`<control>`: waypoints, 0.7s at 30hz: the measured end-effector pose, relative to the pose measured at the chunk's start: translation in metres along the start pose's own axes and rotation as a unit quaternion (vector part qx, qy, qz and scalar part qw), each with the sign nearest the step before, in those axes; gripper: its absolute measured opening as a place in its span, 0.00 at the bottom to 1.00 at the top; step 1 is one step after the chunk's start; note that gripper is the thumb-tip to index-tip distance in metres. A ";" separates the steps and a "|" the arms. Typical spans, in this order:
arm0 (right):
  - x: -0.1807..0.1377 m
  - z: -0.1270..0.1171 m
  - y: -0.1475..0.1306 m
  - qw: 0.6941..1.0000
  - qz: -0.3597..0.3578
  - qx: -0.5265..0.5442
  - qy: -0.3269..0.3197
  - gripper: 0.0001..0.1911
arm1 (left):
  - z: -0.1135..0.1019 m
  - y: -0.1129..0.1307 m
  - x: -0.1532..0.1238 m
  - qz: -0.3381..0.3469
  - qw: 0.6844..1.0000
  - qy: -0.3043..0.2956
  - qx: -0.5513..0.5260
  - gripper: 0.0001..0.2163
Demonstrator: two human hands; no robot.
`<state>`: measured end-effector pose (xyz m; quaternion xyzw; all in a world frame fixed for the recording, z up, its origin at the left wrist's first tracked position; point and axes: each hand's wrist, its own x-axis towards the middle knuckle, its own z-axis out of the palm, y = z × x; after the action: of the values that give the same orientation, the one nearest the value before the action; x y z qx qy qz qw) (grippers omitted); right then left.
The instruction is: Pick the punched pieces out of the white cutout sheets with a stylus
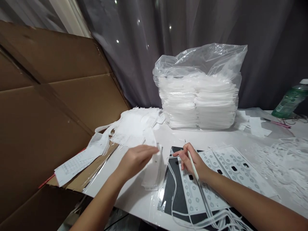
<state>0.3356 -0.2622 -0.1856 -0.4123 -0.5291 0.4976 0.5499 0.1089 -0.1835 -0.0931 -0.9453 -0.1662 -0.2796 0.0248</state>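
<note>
My left hand (137, 158) is held flat with its fingers stretched out, over a narrow stack of white strips (152, 176). I cannot tell whether it touches the strips. My right hand (192, 162) has a slim white pen-like tool (193, 165) gripped in it, the thin dark tip pointing away from me. Beneath that hand lie white sticker sheets (232, 160) printed with grey circles and black rounded squares. They rest on a dark board (176, 192). Thin white cut-off strips (218, 221) hang in a tangle along the board's near edge.
A clear bag (199, 99) of stacked white sheets stands at the back. Loose white pieces (134, 125) are heaped at left beside a large cardboard box (48, 106). To the right are white scraps (286, 163), pink-handled scissors (276, 122) and a green bottle (290, 101).
</note>
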 end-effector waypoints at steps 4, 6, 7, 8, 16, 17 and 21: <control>0.005 -0.001 -0.004 0.999 0.024 0.014 0.046 0.22 | 0.014 0.017 -0.036 -0.014 0.988 -0.108 -0.111 0.11; 0.009 -0.008 -0.011 0.997 0.034 0.042 0.051 0.27 | 0.014 0.025 -0.047 -0.029 0.979 -0.136 -0.147 0.13; 0.012 -0.014 -0.016 0.997 0.044 0.051 0.046 0.29 | 0.012 0.029 -0.050 -0.040 0.974 -0.154 -0.159 0.14; 0.015 -0.020 -0.021 0.996 0.057 0.054 0.037 0.30 | 0.009 0.033 -0.050 -0.053 0.968 -0.177 -0.168 0.14; 0.024 -0.069 -0.028 0.989 0.144 0.021 -0.026 0.20 | 0.000 0.019 0.026 -0.157 0.936 -0.255 -0.182 0.11; 0.023 -0.071 -0.024 0.988 0.151 0.020 -0.037 0.21 | 0.007 0.012 0.041 -0.148 0.934 -0.271 -0.182 0.11; 0.025 -0.082 -0.015 0.979 0.191 0.021 -0.074 0.20 | 0.047 -0.004 0.085 -0.093 0.924 -0.308 -0.207 0.04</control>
<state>0.4171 -0.2345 -0.1746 -0.4561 -0.4695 0.6334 0.4127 0.1991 -0.1474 -0.0875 -0.9492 -0.1916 -0.0039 -0.2495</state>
